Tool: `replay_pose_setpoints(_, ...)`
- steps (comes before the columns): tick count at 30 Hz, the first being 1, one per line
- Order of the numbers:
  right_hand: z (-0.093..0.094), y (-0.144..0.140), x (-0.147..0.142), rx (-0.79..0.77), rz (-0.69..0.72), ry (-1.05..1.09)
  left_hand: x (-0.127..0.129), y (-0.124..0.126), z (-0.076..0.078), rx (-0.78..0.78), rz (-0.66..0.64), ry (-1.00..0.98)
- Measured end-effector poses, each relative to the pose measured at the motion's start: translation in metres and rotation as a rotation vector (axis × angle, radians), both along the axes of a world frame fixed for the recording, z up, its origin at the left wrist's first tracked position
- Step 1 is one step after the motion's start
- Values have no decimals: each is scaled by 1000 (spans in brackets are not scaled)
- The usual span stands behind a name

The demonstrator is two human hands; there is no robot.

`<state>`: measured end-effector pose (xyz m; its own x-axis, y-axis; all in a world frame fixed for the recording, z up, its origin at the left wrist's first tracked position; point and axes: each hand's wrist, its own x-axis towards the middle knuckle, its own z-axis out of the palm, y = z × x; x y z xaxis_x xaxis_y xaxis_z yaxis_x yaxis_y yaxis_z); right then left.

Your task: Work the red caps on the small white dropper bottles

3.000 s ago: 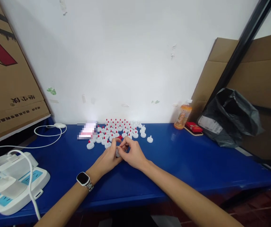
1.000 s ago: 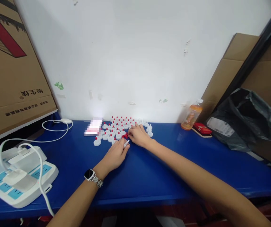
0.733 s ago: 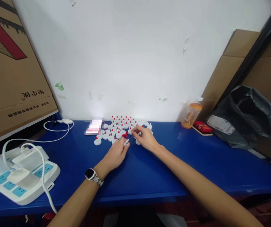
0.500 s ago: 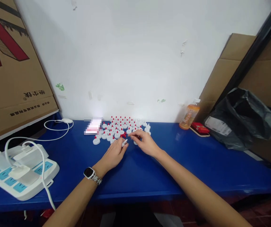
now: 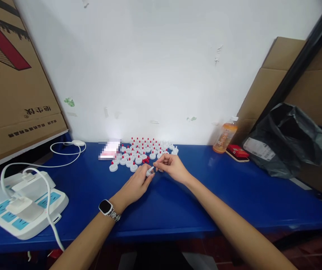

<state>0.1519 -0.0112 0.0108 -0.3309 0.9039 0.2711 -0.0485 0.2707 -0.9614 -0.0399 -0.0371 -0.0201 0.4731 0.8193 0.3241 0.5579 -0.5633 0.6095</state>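
My left hand (image 5: 135, 184) is closed around a white nozzle cap (image 5: 150, 171), whose pointed spout sticks out between thumb and fingers, tilted up to the right. Right beside that spout, the thumb and forefinger of my right hand (image 5: 172, 168) are pinched together. Whatever they hold is too small to make out. Just beyond both hands lies a small pile of red tips (image 5: 146, 160). Around it stand several white caps with red tips (image 5: 113, 166), upright in loose rows. At the right end of the group, white caps without red tips (image 5: 174, 150) stand together.
A white power strip (image 5: 37, 210) with plugs and cables takes up the table's left side. Toward the back right are an orange drink bottle (image 5: 225, 137), a red box (image 5: 238, 151) on a phone, and a grey plastic bag (image 5: 284, 142). A wall closes off the back.
My right hand's pinched fingers have come down and closer to the spout in my left hand. The left hand stays nearly in place, still holding the nozzle cap.
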Motion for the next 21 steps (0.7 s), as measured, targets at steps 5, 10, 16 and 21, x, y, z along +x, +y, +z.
replay_pose_setpoints(5, -2, -2, -3, 23, -21, -39, 0, -3, 0, 2, -16, 13)
replay_pose_setpoints(10, -10, -6, -11, 71, -40, -12, 3, -4, 0, -20, 9, -36)
replay_pose_setpoints(16, -11, -8, -15, 64, -56, -11, 3, -4, -1, -31, 16, -48)
replay_pose_setpoints(21, -9, -9, -14, 135, -113, -126, 3, -2, -2, -18, 28, -19)
